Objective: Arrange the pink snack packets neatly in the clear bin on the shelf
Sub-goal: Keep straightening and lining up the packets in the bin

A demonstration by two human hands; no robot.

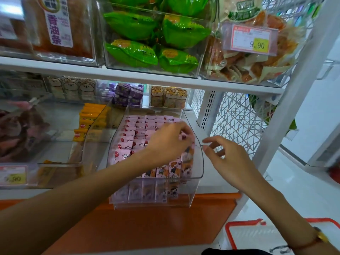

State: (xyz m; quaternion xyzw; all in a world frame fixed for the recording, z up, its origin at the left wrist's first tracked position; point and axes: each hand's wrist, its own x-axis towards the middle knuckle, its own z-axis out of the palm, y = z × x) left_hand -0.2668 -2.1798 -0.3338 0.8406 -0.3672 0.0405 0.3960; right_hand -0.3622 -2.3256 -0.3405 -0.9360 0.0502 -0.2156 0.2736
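- Clear bin (pixel 199 162) at front edge of lower shelf, pulled toward the viewer; pink snack packets (pixel 128 137) inside, standing in several rows running front to back.
- Left hand (pixel 165 142) reaching over the bin's right half, fingers curled and pinching one pink packet (pixel 184 136) at the fingertips; packet blurred, print not readable.
- Pinched packet held just above the right-hand rows, near the bin's curved right wall, not yet seated among the others.
- Right hand (pixel 226 157) hovering just outside the bin's right wall, beside the left fingertips; fingers loosely spread and slightly bent, holding nothing. Thumb and forefinger near the wall's top edge; contact cannot be told.
- Rows left of the left fingers look upright and evenly packed, back to front.
- Rows below and in front of the fingers, at the bin's right front, look less even: a few packets there lean or show a different face, with orange-brown print.
- Judged progress: late stage. Most packets already lined up; remaining work looks like seating the held packet and straightening the right-front corner.
- Red-rimmed basket (pixel 239 234) on the floor below the right wrist; contents not visible, so further packets to add cannot be ruled out.
- Neighbouring bin with yellow packets (pixel 88 122) well left of both hands, untouched.
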